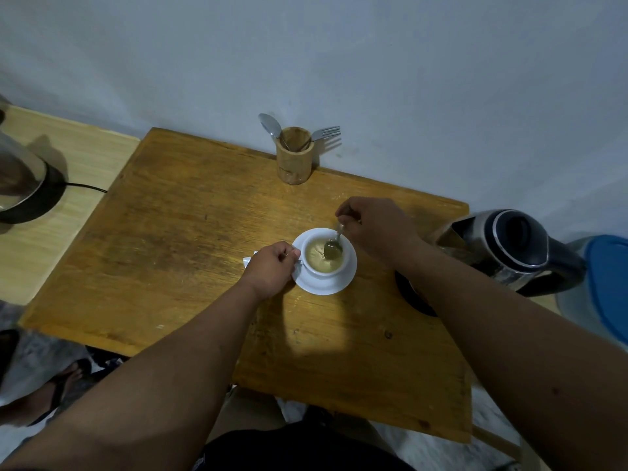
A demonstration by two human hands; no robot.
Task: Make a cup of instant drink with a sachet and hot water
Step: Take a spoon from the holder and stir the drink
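A white cup (pixel 314 266) holding pale yellowish liquid stands on a white saucer (pixel 334 283) in the middle of the wooden table (pixel 176 239). My left hand (pixel 270 268) grips the cup's handle on its left side. My right hand (pixel 373 227) pinches the handle of a metal spoon (pixel 333 246), whose bowl dips into the liquid. A white scrap, perhaps the sachet (pixel 248 260), peeks out from behind my left hand. A steel and black electric kettle (pixel 509 246) stands to the right of the cup, partly behind my right forearm.
A wooden holder (pixel 294 158) with a spoon and a fork stands at the table's far edge by the wall. A second metal kettle (pixel 20 178) with a black cord sits on a lower surface at left. A blue-lidded container (pixel 608 287) is at far right.
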